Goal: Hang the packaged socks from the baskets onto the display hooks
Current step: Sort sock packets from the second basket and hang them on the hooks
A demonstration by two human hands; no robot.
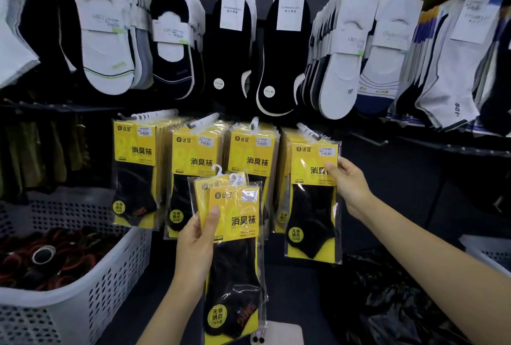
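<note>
Left hand (197,230) grips spare sock packs (235,234); right hand (349,183) pinches the hanging pack (313,201).

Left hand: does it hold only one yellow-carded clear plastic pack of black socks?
No, the left hand grips at least two such packs, one fanned behind the other.

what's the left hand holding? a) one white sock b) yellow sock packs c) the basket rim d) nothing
b: the left hand grips yellow sock packs, two header cards showing, while the right hand pinches the rightmost hanging pack.
</note>
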